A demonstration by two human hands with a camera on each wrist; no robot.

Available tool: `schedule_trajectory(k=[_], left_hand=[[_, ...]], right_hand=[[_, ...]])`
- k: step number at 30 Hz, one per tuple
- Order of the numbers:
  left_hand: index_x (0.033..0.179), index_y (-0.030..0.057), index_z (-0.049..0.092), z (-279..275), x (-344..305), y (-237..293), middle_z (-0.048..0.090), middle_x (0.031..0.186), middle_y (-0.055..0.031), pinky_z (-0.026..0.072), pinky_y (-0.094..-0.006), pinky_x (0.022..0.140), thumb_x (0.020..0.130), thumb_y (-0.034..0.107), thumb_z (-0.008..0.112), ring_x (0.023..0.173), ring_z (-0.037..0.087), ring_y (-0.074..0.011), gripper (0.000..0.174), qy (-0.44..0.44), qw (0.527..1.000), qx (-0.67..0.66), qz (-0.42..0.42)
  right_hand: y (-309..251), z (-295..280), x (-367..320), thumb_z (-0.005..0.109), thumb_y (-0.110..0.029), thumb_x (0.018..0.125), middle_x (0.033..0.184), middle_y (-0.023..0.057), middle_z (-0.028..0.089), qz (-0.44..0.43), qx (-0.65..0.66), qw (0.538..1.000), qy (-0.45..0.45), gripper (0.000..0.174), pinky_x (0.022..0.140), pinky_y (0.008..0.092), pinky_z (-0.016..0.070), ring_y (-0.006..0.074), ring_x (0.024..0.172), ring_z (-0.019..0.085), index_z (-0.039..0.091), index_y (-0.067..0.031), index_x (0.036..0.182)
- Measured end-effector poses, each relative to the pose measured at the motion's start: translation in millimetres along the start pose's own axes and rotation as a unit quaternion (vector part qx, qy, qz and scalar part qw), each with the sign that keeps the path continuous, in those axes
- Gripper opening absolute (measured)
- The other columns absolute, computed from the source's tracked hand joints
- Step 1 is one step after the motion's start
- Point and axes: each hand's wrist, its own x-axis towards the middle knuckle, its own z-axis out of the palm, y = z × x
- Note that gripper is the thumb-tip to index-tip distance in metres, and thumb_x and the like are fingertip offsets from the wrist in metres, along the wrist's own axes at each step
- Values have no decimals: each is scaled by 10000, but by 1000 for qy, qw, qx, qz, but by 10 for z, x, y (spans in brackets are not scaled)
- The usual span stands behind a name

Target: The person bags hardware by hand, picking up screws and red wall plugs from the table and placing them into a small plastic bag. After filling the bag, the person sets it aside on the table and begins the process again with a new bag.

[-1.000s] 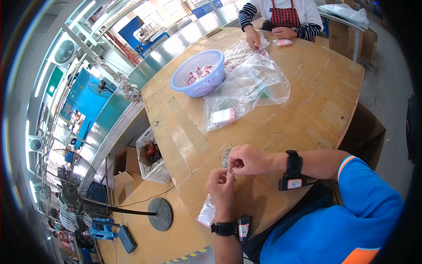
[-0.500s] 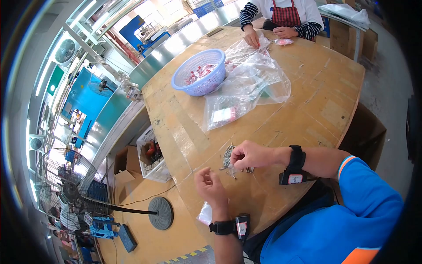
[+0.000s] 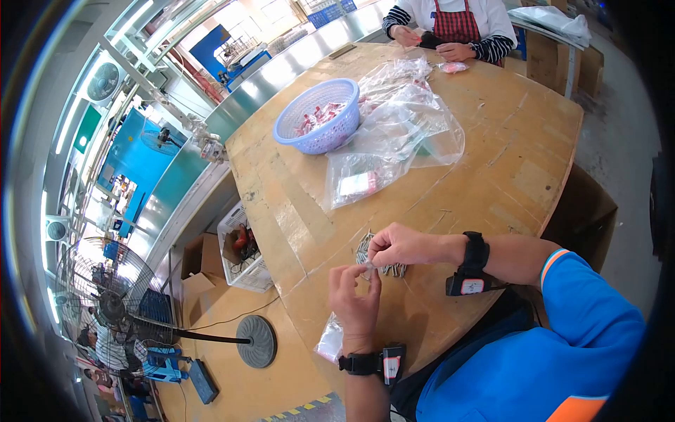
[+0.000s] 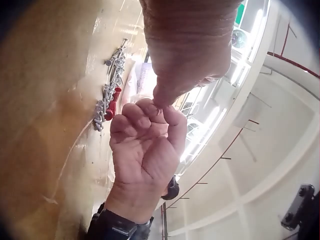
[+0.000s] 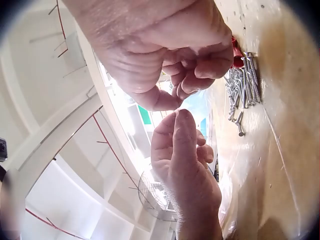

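My left hand (image 3: 355, 302) and right hand (image 3: 404, 246) meet fingertip to fingertip over the near part of the table. Between them, thumb and forefinger of each hand pinch a small translucent piece (image 3: 369, 266); its kind I cannot tell, as fingers cover most of it. Beneath and beside the right hand lies a pile of silver screws (image 3: 395, 270), with threads and heads showing in the right wrist view. Red objects (image 5: 237, 60) lie against that pile. A small clear packet (image 3: 330, 339) rests on the table beside my left wrist.
Farther off, a lavender basket (image 3: 316, 119) holds red-and-white packets. Beside it spreads a large clear plastic bag (image 3: 436, 137) with a white-and-pink stack. Another person (image 3: 457, 28) sits at the far edge. A fan (image 3: 112, 302) and a white crate (image 3: 242, 246) stand left of the table (image 3: 492, 169).
My hands were together a second ago, then the left drew away to the left. It has now come back to the right hand's fingertips. The other person's hand has lifted off the bag.
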Motion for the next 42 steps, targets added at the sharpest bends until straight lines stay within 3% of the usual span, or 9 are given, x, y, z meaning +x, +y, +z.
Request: schedule_trajectory(k=[2,5,13,16,19,25,32,34,42], left_hand=[[856,69,616,6,-16,-49,546,836,-104,459,-309,577,704,60,723,693,546,-223,187,0,1000,-9,5],[803,57,621,23,-12,-36,505,860,-35,379,-211,513,728,53,716,643,458,-96,121,6,999,-50,-17],[849,34,622,-5,-32,-75,526,804,-32,370,-220,513,811,61,676,637,487,-94,71,-13,978,-179,-103],[861,15,616,-40,-40,-119,544,786,-10,372,-208,529,837,55,656,632,484,-68,61,-54,959,-245,-133],[889,6,618,-33,-56,-99,558,787,23,386,-190,570,855,53,639,688,490,-49,61,-119,925,-323,-164],[908,16,615,-71,-64,-53,545,751,29,358,-187,548,872,83,624,630,459,-53,76,-169,893,-382,-168],[854,10,578,-198,-46,-12,519,728,7,347,-192,533,887,58,575,606,448,-70,58,-215,790,-532,-217],[825,36,558,-203,-44,39,510,698,14,316,-194,498,874,143,614,567,423,-68,130,-216,788,-532,-222],[846,39,566,-206,-63,11,548,719,-5,337,-190,483,861,179,637,549,445,-75,158,-201,734,-603,-239]], right_hand=[[-19,1,-5,621,-121,769,685,-10,583,15,28,999,0,104,539,210,387,47,615,489,649,-24,793],[-33,-9,-2,622,-116,783,670,-23,561,36,59,998,-4,91,515,197,363,37,582,462,643,-30,800],[-8,-32,6,625,-142,840,708,-22,563,15,102,995,-15,107,505,174,362,29,591,470,614,-35,849],[-104,-50,14,631,-211,860,770,-13,574,-66,33,996,44,176,546,194,404,51,644,505,600,-38,871],[-90,-79,23,635,-283,869,820,-10,580,-227,-105,968,7,249,606,216,433,72,695,528,592,-40,902],[-225,-123,-57,644,-333,863,806,-13,584,-40,-139,978,-152,295,663,234,433,64,765,528,602,-42,891],[-157,-152,-52,666,-305,848,794,-31,571,-19,61,959,-275,253,666,210,399,46,765,510,602,-62,879],[-158,-187,-40,669,-309,845,791,-32,569,-7,61,949,-308,261,668,198,387,41,764,507,598,-65,904],[-163,-66,-140,616,-313,877,743,-27,532,9,178,937,-302,254,573,200,392,60,652,507,564,-76,951]])
